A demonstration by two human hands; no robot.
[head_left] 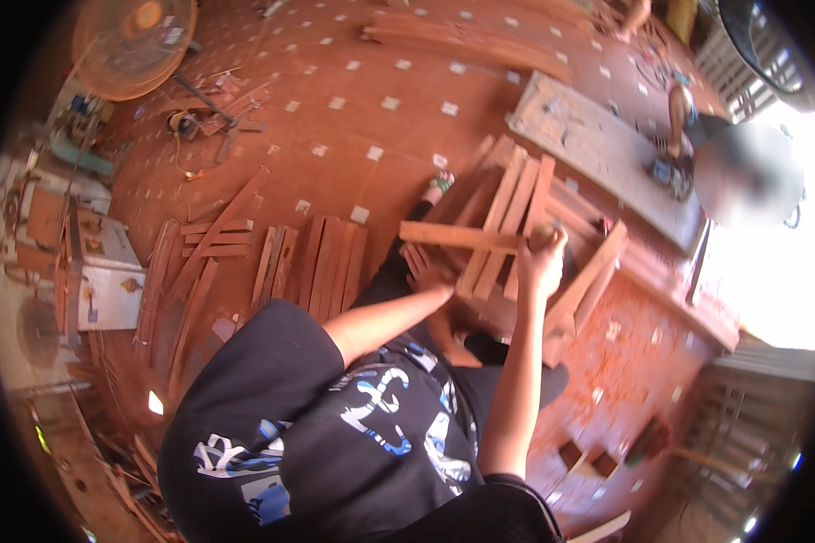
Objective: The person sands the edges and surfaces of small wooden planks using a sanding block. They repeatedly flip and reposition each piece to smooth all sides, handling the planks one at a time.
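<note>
In front of me stands a stack of reddish wooden slats (501, 210), with a crosswise wooden strip (457, 237) lying over it. My left hand (428, 276) is just below the strip's left part, its fingers stretched out against the wood. My right hand (543, 261) is closed around a rounded brownish thing (541, 237) at the strip's right end; its kind is partly hidden by the fingers. Right of that hand, a thick wooden board (587, 281) slants upward.
Several wooden strips (330, 267) lie on the tiled floor to my left. An orange fan (134, 45) stands far left, above a white cabinet (109, 285). Beyond the slats, a low workbench (598, 149) has a co-worker (688, 127) beside it, near a power tool (672, 174).
</note>
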